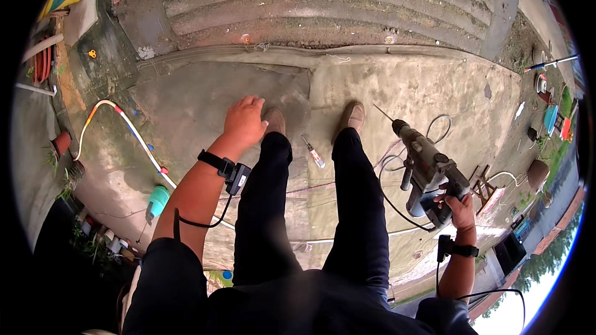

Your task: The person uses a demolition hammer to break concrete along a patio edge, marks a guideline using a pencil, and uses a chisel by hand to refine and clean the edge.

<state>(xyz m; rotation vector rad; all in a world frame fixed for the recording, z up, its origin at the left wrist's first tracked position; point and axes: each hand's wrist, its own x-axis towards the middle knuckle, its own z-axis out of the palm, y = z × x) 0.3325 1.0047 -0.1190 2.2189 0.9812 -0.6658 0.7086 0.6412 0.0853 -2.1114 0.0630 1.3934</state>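
My right hand (460, 211) is closed around the rear handle of a large hammer drill (428, 161). The drill is held out to the right of my legs, its long thin bit angled up and left, away from me. A side handle and a black cord show on it. My left hand (246, 122) hangs in front of my left shoe, holding nothing, with its fingers loosely bent and the thumb apart. Between my feet a screwdriver (315, 154) with a red and clear handle lies on the concrete.
A pale hose (139, 139) curves over the ground at left, near a teal container (158, 200). Orange-handled scissors (92, 54) lie at far left. Ridged concrete (323, 6) rises ahead. The drill's cord (397, 208) loops beside my right leg. A small wooden stool (483, 183) stands at right.
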